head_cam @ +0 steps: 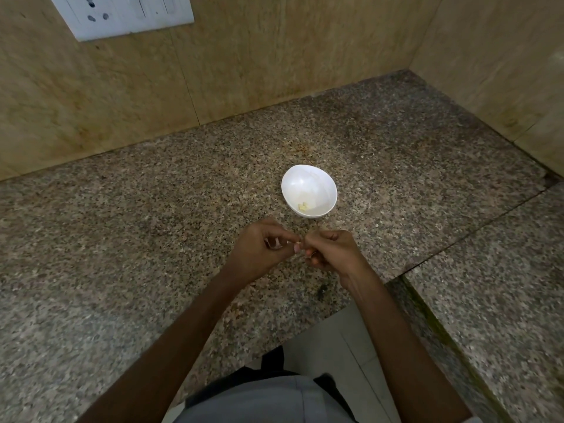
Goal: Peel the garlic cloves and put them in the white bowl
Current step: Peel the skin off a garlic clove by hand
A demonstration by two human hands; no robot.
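A small white bowl (309, 190) stands on the speckled granite counter (152, 209), and a few pale yellow peeled garlic pieces (303, 206) lie in its near side. Just in front of the bowl my left hand (259, 251) and my right hand (331, 251) meet above the counter. Their fingertips pinch a small pale garlic clove (298, 246) between them. The curled fingers hide most of the clove.
Beige stone walls close the counter at the back and right, with a white switch plate (122, 13) at the upper left. A second granite slab (503, 285) joins on the right. The counter's front edge runs by my torso, with floor tiles (335, 346) below.
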